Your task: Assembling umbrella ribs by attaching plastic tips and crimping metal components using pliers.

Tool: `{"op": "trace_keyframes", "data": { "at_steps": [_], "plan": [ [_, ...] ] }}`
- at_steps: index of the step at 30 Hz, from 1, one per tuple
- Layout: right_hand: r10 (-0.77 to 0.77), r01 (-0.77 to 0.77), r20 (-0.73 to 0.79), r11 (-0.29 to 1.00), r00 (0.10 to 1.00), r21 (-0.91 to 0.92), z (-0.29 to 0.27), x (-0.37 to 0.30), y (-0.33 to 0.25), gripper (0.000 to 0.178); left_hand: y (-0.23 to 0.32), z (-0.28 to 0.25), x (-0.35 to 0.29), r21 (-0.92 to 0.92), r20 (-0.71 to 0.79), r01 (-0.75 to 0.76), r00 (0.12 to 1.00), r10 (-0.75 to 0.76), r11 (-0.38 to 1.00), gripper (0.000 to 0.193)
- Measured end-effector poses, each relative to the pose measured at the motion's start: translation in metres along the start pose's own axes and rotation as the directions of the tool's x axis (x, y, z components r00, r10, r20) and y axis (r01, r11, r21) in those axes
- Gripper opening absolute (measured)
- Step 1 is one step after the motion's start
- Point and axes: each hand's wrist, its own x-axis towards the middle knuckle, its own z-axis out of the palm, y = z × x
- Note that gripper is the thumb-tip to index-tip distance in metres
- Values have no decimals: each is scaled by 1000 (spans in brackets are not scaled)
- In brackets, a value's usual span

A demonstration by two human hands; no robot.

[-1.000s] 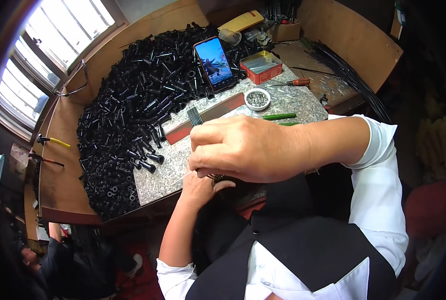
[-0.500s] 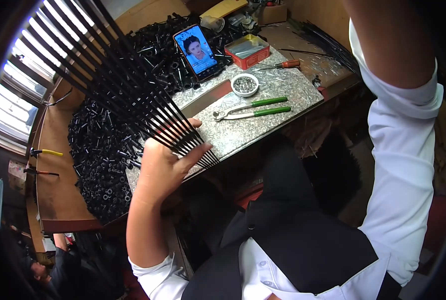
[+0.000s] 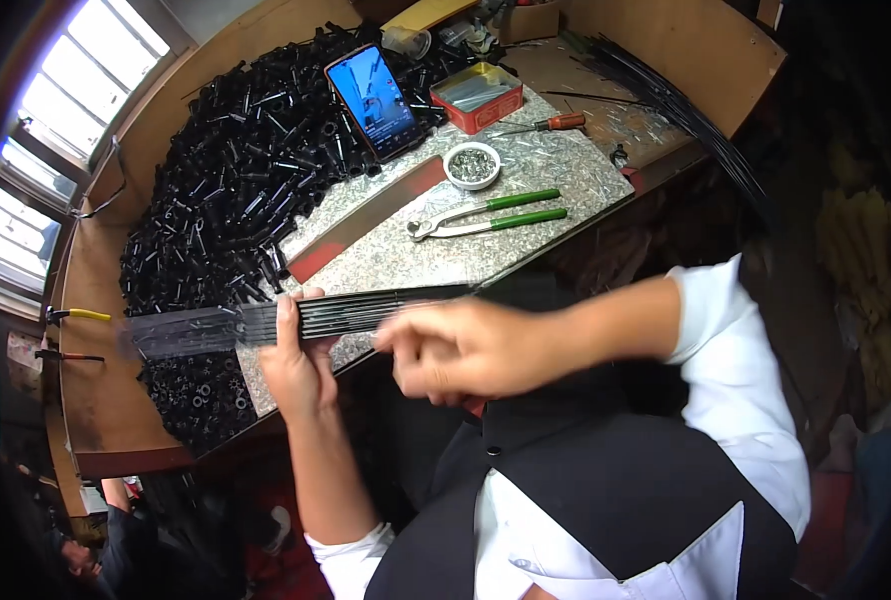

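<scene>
A flat bundle of thin black rods (image 3: 351, 313) lies level across the table's front edge, its left part smeared by motion. My left hand (image 3: 301, 372) is closed round its middle, thumb up over the rods. At the bundle's right part is my right hand (image 3: 481, 345), knuckles up and fingers bent. It is blurred, and whether it touches or grips the rods cannot be made out. Beyond the bundle, on the speckled board (image 3: 466, 260), lie pincers with green handles (image 3: 491, 215). A white bowl of small metal bits (image 3: 472, 168) stands behind them.
A large heap of black tubular parts (image 3: 236, 170) covers the left and back. A phone (image 3: 374, 103) leans there beside a red tin (image 3: 478, 100) and a screwdriver (image 3: 556, 122). A flat metal bar (image 3: 366, 220) crosses the board. More black rods (image 3: 686, 110) lie far right.
The rods, fanned upward before, have come down level and gathered in my left hand. My right arm has swung down from the upper right, bringing my right hand to the bundle.
</scene>
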Motion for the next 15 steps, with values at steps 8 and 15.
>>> {"op": "trace_keyframes", "data": {
  "at_steps": [8,15],
  "plan": [
    [49,283,-467,739,883,612,15,35,87,51,-57,19,-38,-319,-119,53,988,-96,946,29],
    [-77,164,-613,983,786,87,-51,16,11,44,-50,49,-79,-240,306,355,911,-277,903,44]
  ]
}}
